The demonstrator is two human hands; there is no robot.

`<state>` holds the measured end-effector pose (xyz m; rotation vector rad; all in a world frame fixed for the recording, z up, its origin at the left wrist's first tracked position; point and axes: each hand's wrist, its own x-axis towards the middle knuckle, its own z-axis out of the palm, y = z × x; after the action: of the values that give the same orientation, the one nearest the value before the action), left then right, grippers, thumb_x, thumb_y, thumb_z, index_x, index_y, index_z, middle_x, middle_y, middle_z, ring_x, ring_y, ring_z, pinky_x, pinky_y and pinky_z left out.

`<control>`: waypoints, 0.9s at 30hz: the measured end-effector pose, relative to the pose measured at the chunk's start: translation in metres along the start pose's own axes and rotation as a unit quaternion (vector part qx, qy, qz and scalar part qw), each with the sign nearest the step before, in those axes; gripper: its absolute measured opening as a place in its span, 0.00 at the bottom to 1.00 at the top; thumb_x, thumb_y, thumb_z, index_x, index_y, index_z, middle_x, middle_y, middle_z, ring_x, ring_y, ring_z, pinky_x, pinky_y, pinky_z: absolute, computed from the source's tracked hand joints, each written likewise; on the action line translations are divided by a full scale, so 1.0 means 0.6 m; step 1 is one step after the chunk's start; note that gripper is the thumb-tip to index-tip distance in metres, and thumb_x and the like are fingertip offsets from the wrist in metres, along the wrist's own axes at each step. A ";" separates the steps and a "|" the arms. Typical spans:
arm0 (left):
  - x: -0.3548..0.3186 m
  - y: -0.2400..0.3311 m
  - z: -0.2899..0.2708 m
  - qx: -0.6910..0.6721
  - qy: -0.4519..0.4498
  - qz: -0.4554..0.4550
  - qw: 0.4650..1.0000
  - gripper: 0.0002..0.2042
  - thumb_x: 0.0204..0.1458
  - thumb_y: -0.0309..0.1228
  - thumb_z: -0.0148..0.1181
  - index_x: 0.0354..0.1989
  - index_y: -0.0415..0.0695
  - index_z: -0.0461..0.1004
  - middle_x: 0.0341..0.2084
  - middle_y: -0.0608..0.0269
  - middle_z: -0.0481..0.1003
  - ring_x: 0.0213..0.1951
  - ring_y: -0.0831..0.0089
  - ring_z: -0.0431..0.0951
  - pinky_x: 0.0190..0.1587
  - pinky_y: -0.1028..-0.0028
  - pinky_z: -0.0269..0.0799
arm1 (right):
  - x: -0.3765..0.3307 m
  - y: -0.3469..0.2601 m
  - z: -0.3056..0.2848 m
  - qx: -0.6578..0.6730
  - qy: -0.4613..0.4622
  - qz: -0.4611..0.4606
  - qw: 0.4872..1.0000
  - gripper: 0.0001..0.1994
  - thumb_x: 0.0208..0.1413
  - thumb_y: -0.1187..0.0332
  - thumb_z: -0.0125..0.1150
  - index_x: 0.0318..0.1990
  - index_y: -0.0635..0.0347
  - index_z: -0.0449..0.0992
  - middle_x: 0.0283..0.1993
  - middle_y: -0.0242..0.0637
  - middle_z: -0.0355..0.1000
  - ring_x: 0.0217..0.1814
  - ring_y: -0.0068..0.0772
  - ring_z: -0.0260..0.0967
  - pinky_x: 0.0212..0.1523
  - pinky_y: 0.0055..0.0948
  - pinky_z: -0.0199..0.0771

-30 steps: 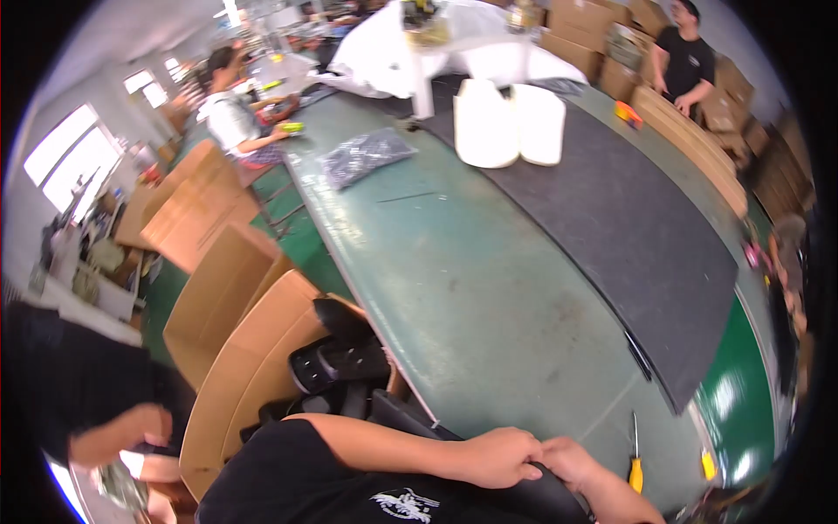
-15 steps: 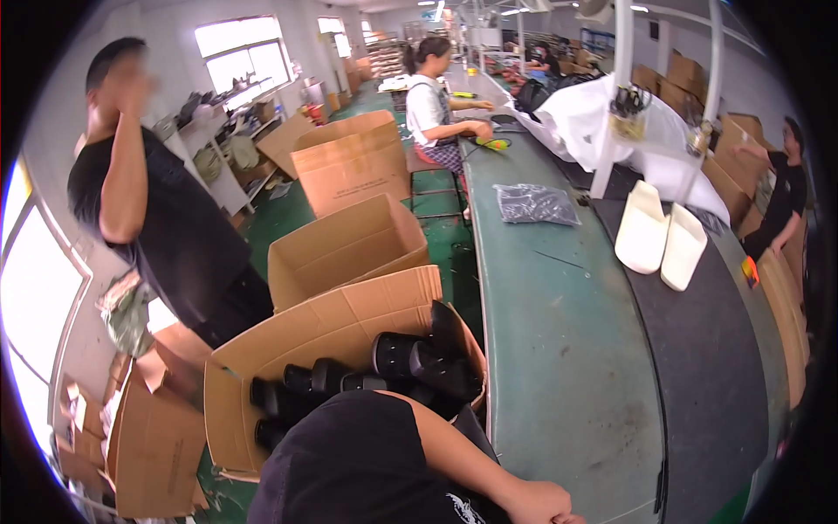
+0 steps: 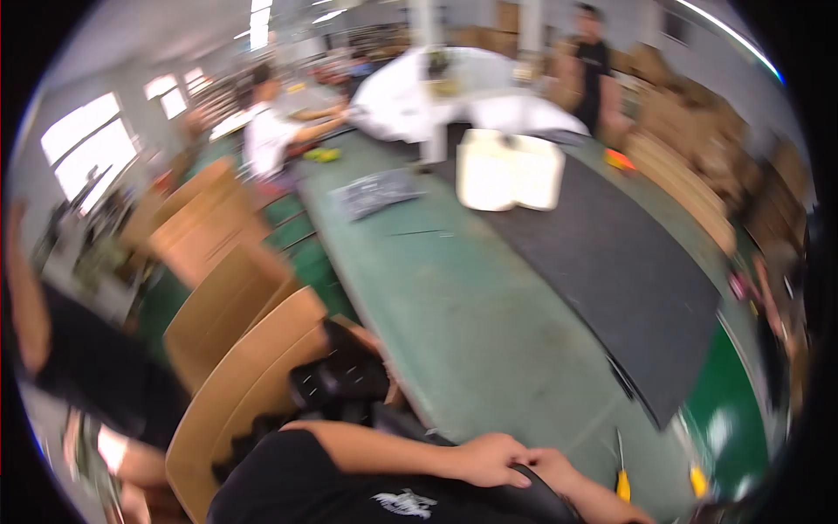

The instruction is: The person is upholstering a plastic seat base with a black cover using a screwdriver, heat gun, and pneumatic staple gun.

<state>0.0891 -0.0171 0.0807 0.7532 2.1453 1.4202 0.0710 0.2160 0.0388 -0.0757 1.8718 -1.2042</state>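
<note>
Close to my body, both hands meet at the near edge of the bench. My left hand (image 3: 491, 458) is closed on the top edge of a black curved piece (image 3: 539, 496), and its thumb lies over that edge. Fingers of my right hand (image 3: 552, 472) touch the left and curl round the same piece, which is mostly out of view below. To my left, an open carton (image 3: 240, 384) holds several black slides (image 3: 339, 380). A yellow-handled screwdriver (image 3: 622, 485) lies on the bench, right of my right hand.
The green bench (image 3: 454, 306) runs away from me with a black mat (image 3: 602, 262) along it. A cream pair of slides (image 3: 509, 175) and a plastic bag (image 3: 375, 192) lie farther off. One person (image 3: 78, 358) stands at left; another (image 3: 271, 131) sits beyond the cartons.
The view has swung to the right and is blurred. My right hand has come into view beside the left, and the black piece now shows in them. The screwdriver also appears.
</note>
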 end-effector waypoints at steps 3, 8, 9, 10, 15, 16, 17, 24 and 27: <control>-0.001 0.001 -0.006 0.000 -0.054 -0.063 0.997 0.19 0.57 0.45 0.74 0.41 0.39 0.83 0.30 0.58 0.81 0.32 0.67 0.80 0.38 0.66 0.75 | -0.040 -0.029 -0.003 0.006 0.103 -0.131 0.986 0.08 0.60 0.67 0.74 0.42 0.61 0.86 0.37 0.31 0.80 0.39 0.21 0.75 0.42 0.27 0.78; -0.004 -0.009 -0.008 -0.065 -0.039 -0.116 0.990 0.21 0.55 0.47 0.76 0.38 0.38 0.81 0.23 0.62 0.77 0.27 0.77 0.73 0.34 0.70 0.72 | -0.131 -0.079 -0.019 -0.097 0.130 -0.211 0.964 0.06 0.62 0.68 0.72 0.41 0.60 0.86 0.40 0.35 0.79 0.38 0.25 0.76 0.40 0.26 0.77; -0.004 -0.011 -0.008 -0.088 -0.042 -0.115 0.989 0.21 0.55 0.46 0.76 0.38 0.38 0.81 0.23 0.63 0.78 0.27 0.77 0.73 0.34 0.70 0.71 | -0.138 -0.083 -0.010 -0.082 0.103 -0.208 0.969 0.08 0.62 0.65 0.72 0.42 0.59 0.86 0.39 0.35 0.80 0.37 0.28 0.77 0.40 0.28 0.78; -0.003 -0.012 -0.008 -0.144 -0.049 -0.102 0.983 0.20 0.55 0.46 0.76 0.38 0.38 0.82 0.23 0.64 0.78 0.27 0.78 0.73 0.33 0.71 0.71 | -0.142 -0.086 -0.005 -0.071 0.097 -0.237 0.964 0.08 0.62 0.65 0.72 0.42 0.59 0.86 0.39 0.35 0.80 0.37 0.28 0.77 0.40 0.28 0.78; -0.003 -0.005 -0.009 -0.074 -0.066 -0.136 0.986 0.19 0.55 0.44 0.77 0.37 0.38 0.82 0.23 0.66 0.78 0.27 0.79 0.72 0.33 0.72 0.71 | -0.138 -0.080 0.004 -0.118 0.093 -0.170 0.974 0.11 0.64 0.63 0.72 0.48 0.58 0.86 0.38 0.34 0.82 0.38 0.25 0.77 0.42 0.28 0.78; -0.004 -0.002 -0.010 -0.076 -0.070 -0.139 0.985 0.18 0.57 0.43 0.77 0.38 0.39 0.82 0.23 0.70 0.77 0.28 0.82 0.71 0.32 0.74 0.69 | -0.135 -0.078 0.003 -0.109 0.090 -0.118 0.983 0.11 0.65 0.62 0.71 0.48 0.58 0.86 0.38 0.34 0.82 0.38 0.23 0.77 0.42 0.28 0.78; -0.004 0.002 -0.012 -0.096 -0.074 -0.128 0.984 0.16 0.58 0.41 0.76 0.38 0.39 0.82 0.24 0.74 0.75 0.28 0.85 0.70 0.32 0.76 0.68 | -0.133 -0.077 0.004 -0.100 0.075 -0.144 0.982 0.11 0.65 0.62 0.71 0.48 0.58 0.86 0.38 0.34 0.82 0.38 0.23 0.77 0.42 0.28 0.78; -0.008 0.000 -0.016 -0.073 -0.060 -0.108 0.990 0.19 0.55 0.44 0.77 0.35 0.38 0.81 0.22 0.67 0.76 0.27 0.79 0.72 0.32 0.71 0.70 | -0.115 -0.069 0.008 -0.081 0.027 -0.092 0.992 0.13 0.68 0.60 0.66 0.48 0.61 0.86 0.39 0.39 0.84 0.39 0.27 0.79 0.44 0.29 0.79; -0.007 -0.008 -0.015 -0.101 -0.084 -0.117 0.984 0.19 0.55 0.44 0.77 0.34 0.38 0.81 0.22 0.67 0.76 0.27 0.80 0.72 0.32 0.72 0.70 | -0.109 -0.064 0.004 -0.095 0.009 -0.104 0.990 0.13 0.68 0.60 0.65 0.47 0.61 0.86 0.39 0.39 0.84 0.40 0.28 0.79 0.45 0.30 0.78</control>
<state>0.0854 -0.0274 0.0795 0.5062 1.8594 1.3707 0.0979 0.2248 0.1093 -0.3743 2.0294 -1.1622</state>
